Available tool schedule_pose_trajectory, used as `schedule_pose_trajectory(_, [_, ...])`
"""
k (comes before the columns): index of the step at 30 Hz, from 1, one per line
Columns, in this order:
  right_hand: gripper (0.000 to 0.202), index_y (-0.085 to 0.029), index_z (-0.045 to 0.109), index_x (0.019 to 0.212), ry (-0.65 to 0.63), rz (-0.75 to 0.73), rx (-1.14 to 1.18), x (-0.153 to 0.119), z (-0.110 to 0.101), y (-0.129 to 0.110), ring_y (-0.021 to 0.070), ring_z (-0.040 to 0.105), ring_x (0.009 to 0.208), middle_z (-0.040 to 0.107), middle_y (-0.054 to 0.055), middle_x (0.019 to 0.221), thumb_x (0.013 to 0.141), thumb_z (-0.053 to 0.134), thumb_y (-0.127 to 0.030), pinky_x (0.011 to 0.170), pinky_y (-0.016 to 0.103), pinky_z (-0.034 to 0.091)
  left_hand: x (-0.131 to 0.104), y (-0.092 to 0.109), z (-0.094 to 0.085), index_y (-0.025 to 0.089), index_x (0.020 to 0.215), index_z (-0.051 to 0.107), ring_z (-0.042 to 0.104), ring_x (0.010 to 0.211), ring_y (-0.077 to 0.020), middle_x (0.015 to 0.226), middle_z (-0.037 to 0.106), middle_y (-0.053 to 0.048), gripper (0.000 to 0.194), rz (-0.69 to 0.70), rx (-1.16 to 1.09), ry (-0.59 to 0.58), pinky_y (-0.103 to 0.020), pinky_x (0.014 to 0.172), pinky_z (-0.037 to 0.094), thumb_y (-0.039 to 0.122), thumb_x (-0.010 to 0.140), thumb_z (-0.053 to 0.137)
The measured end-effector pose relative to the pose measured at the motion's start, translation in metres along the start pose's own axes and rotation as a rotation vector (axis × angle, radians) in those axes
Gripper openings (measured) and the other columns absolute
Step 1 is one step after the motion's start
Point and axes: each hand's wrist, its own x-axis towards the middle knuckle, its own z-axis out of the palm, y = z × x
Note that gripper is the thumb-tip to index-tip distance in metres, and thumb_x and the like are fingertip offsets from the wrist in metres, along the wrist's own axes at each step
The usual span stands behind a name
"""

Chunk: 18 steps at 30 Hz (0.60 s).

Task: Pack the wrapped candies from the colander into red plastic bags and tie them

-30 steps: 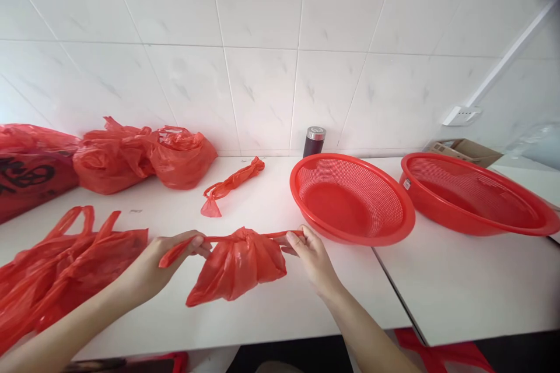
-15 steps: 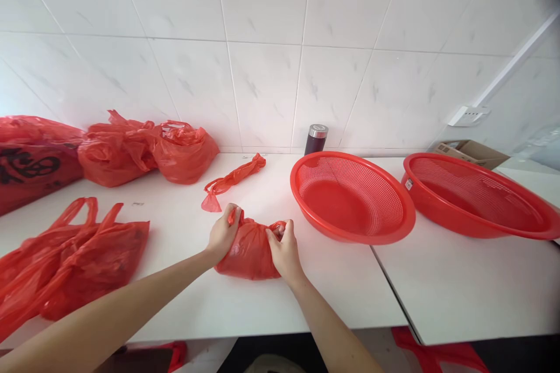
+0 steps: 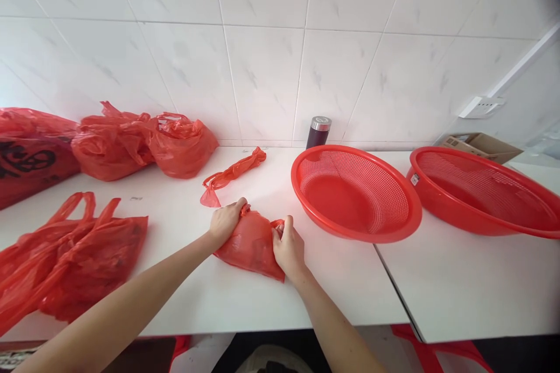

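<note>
Head view: the left hand [image 3: 224, 223] and right hand [image 3: 290, 249] each grasped an upper end of the small red bag [image 3: 251, 246] on the worktop [image 3: 345, 285], probably to steady it from both sides

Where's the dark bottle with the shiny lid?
In the head view, the dark bottle stands a little right of centre, near the tiled wall, just behind the left red basket.

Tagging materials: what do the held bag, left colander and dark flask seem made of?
Held bag: probably thin, glossy plastic film, creased and translucent. Left colander: likely moulded plastic, with smooth sheen and fine holes. Dark flask: silvery lid suggests metal; body unclear.
</note>
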Motion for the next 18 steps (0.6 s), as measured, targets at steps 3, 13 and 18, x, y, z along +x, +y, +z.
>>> schedule_pose_trajectory(3, [0.01,-0.025,0.035,0.089,-0.024,-0.023,-0.055,-0.001,-0.0019,0.0009,0.0215,0.062,0.073,0.064,0.001,0.081,0.085,0.043,-0.02,0.059,0.029,0.04,-0.0021,-0.0011,0.0004,0.027,0.091,0.049,0.056,0.06,-0.0191,0.093,0.07,-0.002,0.016,0.007,0.04,-0.001,-0.028,0.056,0.027,0.033,0.093,0.035])
schedule_pose_trajectory(13, [0.018,-0.024,0.037,0.094,-0.123,-0.079,-0.157,-0.0044,-0.0074,0.002,0.0215,0.061,0.076,0.063,0.002,0.084,0.082,0.043,-0.012,0.061,0.029,0.042,-0.01,-0.005,0.0003,0.026,0.09,0.048,0.058,0.062,-0.0174,0.095,0.069,-0.001,0.012,0.046,0.099,-0.01,-0.027,0.054,0.028,0.029,0.093,0.036])
schedule_pose_trajectory(18, [0.021,-0.023,0.038,0.093,-0.144,-0.095,-0.188,-0.0047,-0.01,0.0016,0.0203,0.059,0.075,0.061,0.003,0.084,0.08,0.043,-0.008,0.059,0.028,0.041,-0.0102,-0.0058,0.0026,0.026,0.091,0.047,0.059,0.064,-0.0188,0.095,0.069,-0.002,0.009,0.036,0.118,-0.014,-0.028,0.054,0.029,0.027,0.092,0.038])
